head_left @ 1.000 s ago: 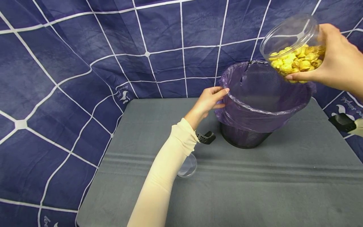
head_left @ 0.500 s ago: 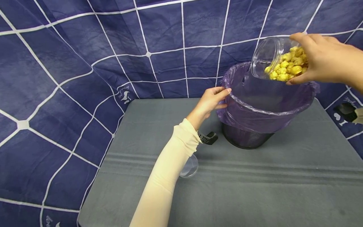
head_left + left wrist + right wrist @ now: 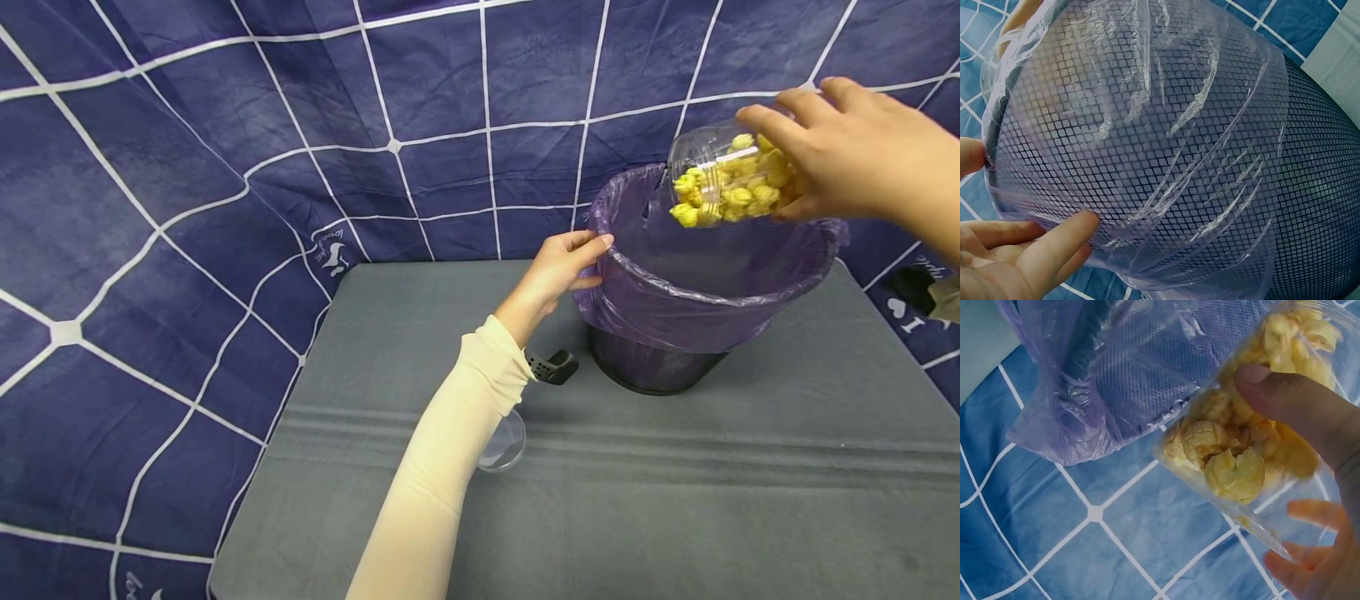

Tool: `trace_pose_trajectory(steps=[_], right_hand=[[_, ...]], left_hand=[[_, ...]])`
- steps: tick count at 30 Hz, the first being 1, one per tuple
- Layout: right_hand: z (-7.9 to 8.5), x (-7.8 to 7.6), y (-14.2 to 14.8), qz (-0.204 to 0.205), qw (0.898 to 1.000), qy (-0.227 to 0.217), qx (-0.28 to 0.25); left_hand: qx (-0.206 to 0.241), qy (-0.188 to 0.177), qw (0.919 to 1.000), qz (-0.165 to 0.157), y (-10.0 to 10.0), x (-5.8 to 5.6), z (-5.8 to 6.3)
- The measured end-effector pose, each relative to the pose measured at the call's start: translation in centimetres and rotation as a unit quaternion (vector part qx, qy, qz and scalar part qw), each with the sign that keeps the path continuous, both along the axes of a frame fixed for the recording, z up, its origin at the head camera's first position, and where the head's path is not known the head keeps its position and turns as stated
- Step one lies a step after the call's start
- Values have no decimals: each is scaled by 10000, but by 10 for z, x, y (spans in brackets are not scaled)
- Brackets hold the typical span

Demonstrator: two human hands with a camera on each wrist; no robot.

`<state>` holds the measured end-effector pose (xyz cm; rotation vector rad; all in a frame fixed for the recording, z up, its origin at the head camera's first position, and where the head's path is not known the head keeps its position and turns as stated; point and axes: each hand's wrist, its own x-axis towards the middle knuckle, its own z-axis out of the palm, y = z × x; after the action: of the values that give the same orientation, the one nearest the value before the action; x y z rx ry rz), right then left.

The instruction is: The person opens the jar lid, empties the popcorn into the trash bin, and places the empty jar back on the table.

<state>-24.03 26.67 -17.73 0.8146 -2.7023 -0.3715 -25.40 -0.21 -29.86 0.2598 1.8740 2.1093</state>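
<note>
My right hand [image 3: 847,150] grips a clear plastic jar [image 3: 697,154] of yellow popcorn [image 3: 738,187]. The jar lies tilted on its side above the bin's opening, mouth to the left, with popcorn at its lip. In the right wrist view the thumb presses along the jar wall [image 3: 1254,519]. Below is a black mesh trash bin [image 3: 648,367] lined with a purple plastic bag [image 3: 675,321] folded over its rim. At the left of that rim, my left hand [image 3: 558,267] pinches the edge, thumb on top and fingers against the outside, as the left wrist view also shows.
A clear round lid [image 3: 504,442] lies on the grey table [image 3: 637,500], partly hidden behind the left forearm. Blue cloth [image 3: 435,175] with white grid lines hangs behind the table and along its left side.
My right hand has brought the jar left and down over the bin and tipped it further, so popcorn has slid to the mouth. The left hand stays at the rim.
</note>
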Motion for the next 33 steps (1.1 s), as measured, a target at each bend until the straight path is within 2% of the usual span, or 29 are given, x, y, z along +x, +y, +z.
trace_pose_trajectory(steps=[4, 11, 17, 23, 29, 33], right_hand=[[2, 2, -3, 39, 9997, 128, 184], [2, 4, -3, 335, 9976, 534, 272], [4, 6, -6, 248, 9968, 550, 526], [9, 11, -10, 251, 9918, 821, 945], [12, 14, -14, 806, 9829, 1215, 1123], [14, 16, -16, 1216, 9701, 1596, 1363]], left_hand=[[13, -6, 10000, 9, 0, 0, 0], [-14, -27, 10000, 17, -1, 2, 2], [20, -16, 10000, 27, -1, 3, 1], [30, -6, 10000, 10, 0, 4, 2], [16, -48, 10000, 34, 0, 5, 3], [-6, -74, 10000, 49, 0, 5, 4]])
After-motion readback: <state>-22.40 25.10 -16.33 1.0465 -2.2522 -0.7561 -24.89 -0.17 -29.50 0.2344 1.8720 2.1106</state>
